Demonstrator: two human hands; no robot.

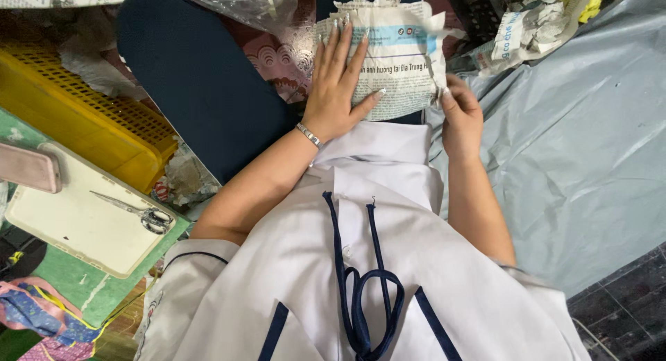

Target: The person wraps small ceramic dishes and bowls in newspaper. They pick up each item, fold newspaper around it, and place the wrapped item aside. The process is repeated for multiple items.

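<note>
Left hand: the left hand (338, 90) lies flat and open on the newspaper bundle (397, 59), in the upper middle of the frame. Its fingers are spread and point up. It presses down and does not grab.
Bracelet: a thin silver bracelet (308, 135) sits on the left wrist.
Right hand: the right hand (461, 115) is curled at the right edge of the newspaper bundle. The thumb and fingers pinch the paper there.
Newspaper bundle: it is crumpled paper with print and a blue stripe. It rests on the person's lap, at the top middle of the frame, between the two hands.
Clothes: the person wears a white shirt (374, 264) with a dark blue ribbon (364, 305) and dark blue trousers (194, 76).
Left side of the frame: a yellow plastic crate (83, 111) stands there. Below it lies a cream tray (76, 222) with small scissors (142, 214) on top. A pink phone (28, 168) rests on the tray's upper left corner.
Right side of the frame: a big grey plastic sheet (583, 146) covers the floor.
Top right: more crumpled paper (534, 24) lies there, well apart from the hands.
</note>
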